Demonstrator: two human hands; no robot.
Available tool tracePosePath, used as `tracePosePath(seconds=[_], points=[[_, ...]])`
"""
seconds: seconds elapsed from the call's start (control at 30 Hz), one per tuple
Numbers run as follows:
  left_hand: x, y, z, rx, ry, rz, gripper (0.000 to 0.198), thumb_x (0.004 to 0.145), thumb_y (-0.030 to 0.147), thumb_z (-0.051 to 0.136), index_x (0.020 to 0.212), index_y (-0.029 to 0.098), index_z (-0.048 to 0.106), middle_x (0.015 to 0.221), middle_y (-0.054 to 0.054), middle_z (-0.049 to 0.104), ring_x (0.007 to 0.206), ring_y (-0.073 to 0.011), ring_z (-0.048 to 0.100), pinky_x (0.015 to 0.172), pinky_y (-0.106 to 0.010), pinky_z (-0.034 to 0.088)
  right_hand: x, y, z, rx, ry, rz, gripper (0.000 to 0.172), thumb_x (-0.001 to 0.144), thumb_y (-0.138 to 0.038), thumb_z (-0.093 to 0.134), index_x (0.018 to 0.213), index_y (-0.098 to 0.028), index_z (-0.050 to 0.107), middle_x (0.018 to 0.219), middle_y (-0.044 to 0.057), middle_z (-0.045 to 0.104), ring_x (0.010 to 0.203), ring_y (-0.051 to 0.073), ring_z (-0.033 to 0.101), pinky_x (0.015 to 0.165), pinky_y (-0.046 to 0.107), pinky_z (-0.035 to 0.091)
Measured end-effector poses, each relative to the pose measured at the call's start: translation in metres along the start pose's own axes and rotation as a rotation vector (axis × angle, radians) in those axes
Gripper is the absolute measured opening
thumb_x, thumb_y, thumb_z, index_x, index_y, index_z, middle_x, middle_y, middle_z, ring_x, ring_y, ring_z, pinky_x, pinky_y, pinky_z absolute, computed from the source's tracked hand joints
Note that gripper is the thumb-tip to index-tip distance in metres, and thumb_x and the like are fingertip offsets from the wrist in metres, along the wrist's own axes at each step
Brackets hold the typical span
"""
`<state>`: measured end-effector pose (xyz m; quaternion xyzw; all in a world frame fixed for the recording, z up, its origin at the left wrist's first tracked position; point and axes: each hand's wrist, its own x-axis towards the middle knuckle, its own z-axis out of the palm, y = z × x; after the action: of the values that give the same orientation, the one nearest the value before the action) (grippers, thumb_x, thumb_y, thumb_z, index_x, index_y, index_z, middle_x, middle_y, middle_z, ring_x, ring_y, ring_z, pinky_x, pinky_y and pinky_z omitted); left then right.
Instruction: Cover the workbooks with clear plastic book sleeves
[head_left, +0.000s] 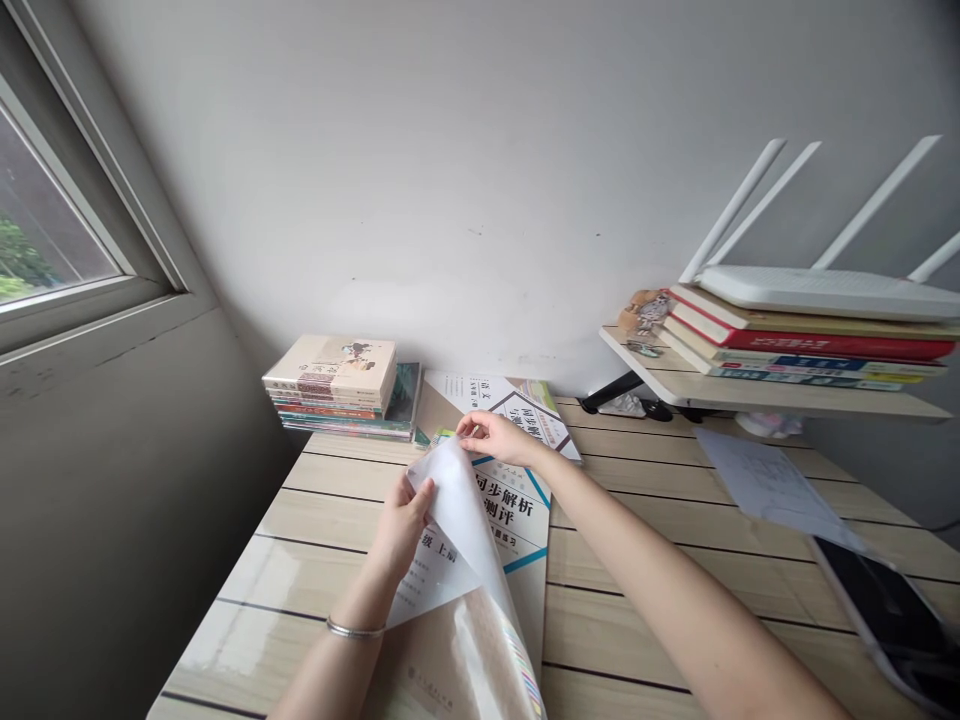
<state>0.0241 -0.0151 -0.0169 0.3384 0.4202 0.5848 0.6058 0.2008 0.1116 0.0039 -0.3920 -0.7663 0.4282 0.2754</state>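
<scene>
A workbook (517,515) with large black Chinese characters and blue lines on its cover lies on the table. Over its left part is a printed cover sheet (435,665), brown and white, whose upper end curls back and shows a plain white underside (450,490). My left hand (405,525) pinches the curled part at its left edge, thumb on top. At the top of the curl, my right hand (491,438) has thumb and fingers closed on the sheet's edge. Another workbook (517,410) lies flat just beyond my right hand, partly covered.
A stack of small books (334,385) stands at the back left. On the right, a raised shelf (795,395) carries several books (817,345) and a white router (832,290). Below it lie a paper sheet (772,485) and a dark-screened tablet or phone (885,620). The window (60,220) is at left.
</scene>
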Motion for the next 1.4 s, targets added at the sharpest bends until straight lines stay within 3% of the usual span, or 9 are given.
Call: tracePosePath(seconds=[0.2,0.33,0.43,0.6,0.73,0.87,1.17,1.4], points=[[0.003,-0.005,-0.003,0.121,0.058,0.028,0.054,0.067,0.048,0.071,0.107,0.014,0.060,0.083,-0.006,0.068,0.067,-0.0142,0.060,0.058,-0.023,0.046,0.011,-0.011,-0.012,-0.034,-0.190,-0.021,0.028,0.071,-0.040,0.067,0.088,-0.019,0.062,0.077,0.000,0.058,0.068,0.012,0.051,0.064,0.025,0.043],[0.005,-0.005,-0.004,0.159,0.048,0.028,0.053,0.067,0.046,0.071,0.107,0.014,0.059,0.094,-0.008,0.068,0.072,-0.0150,0.061,0.060,-0.023,0.047,0.027,-0.024,-0.020,-0.152,-0.412,0.035,0.023,0.072,-0.036,0.066,0.088,-0.020,0.061,0.075,-0.001,0.057,0.067,0.012,0.051,0.060,0.022,0.041],[0.006,-0.007,-0.006,0.192,0.040,0.033,0.050,0.068,0.047,0.069,0.104,0.015,0.058,0.098,-0.009,0.067,0.075,-0.0157,0.061,0.063,-0.024,0.047,0.038,-0.034,-0.023,-0.286,-0.506,0.108,0.022,0.072,-0.033,0.066,0.088,-0.019,0.060,0.073,-0.002,0.055,0.064,0.011,0.048,0.057,0.021,0.039],[0.006,-0.009,-0.005,0.223,0.061,0.060,0.046,0.066,0.052,0.069,0.091,0.015,0.057,0.074,-0.001,0.062,0.062,-0.0123,0.057,0.057,-0.024,0.046,0.047,-0.042,-0.023,-0.486,-0.562,0.098,0.012,0.073,-0.026,0.063,0.079,-0.018,0.055,0.072,-0.002,0.051,0.063,0.011,0.044,0.055,0.022,0.036],[0.004,-0.006,-0.004,0.164,0.131,0.069,0.045,0.064,0.056,0.069,0.076,0.018,0.049,0.058,0.006,0.052,0.048,-0.0081,0.049,0.049,-0.021,0.042,0.045,-0.042,-0.025,-0.478,-0.577,0.084,0.010,0.075,-0.025,0.060,0.075,-0.018,0.053,0.073,-0.001,0.051,0.062,0.011,0.044,0.054,0.022,0.034],[0.003,-0.001,-0.005,0.183,0.168,0.061,0.046,0.067,0.060,0.064,0.064,0.021,0.039,0.046,0.005,0.051,0.041,-0.0080,0.045,0.045,-0.020,0.036,0.043,-0.042,-0.029,-0.415,-0.570,0.081,0.011,0.074,-0.026,0.059,0.075,-0.018,0.052,0.073,-0.002,0.051,0.064,0.011,0.043,0.056,0.022,0.035],[0.002,0.001,-0.003,0.240,0.156,0.123,0.045,0.071,0.057,0.060,0.060,0.020,0.038,0.044,0.007,0.045,0.041,-0.0064,0.039,0.045,-0.019,0.029,0.046,-0.033,-0.036,-0.437,-0.680,0.070,0.021,0.068,-0.035,0.065,0.075,-0.018,0.055,0.071,-0.003,0.052,0.065,0.011,0.043,0.058,0.023,0.033],[0.006,-0.005,-0.002,0.201,0.147,0.131,0.042,0.072,0.054,0.060,0.058,0.020,0.039,0.045,0.007,0.042,0.043,-0.0066,0.038,0.046,-0.019,0.029,0.047,-0.024,-0.036,-0.528,-0.709,0.018,0.018,0.068,-0.034,0.066,0.072,-0.018,0.059,0.072,-0.002,0.055,0.069,0.013,0.047,0.062,0.023,0.034]])
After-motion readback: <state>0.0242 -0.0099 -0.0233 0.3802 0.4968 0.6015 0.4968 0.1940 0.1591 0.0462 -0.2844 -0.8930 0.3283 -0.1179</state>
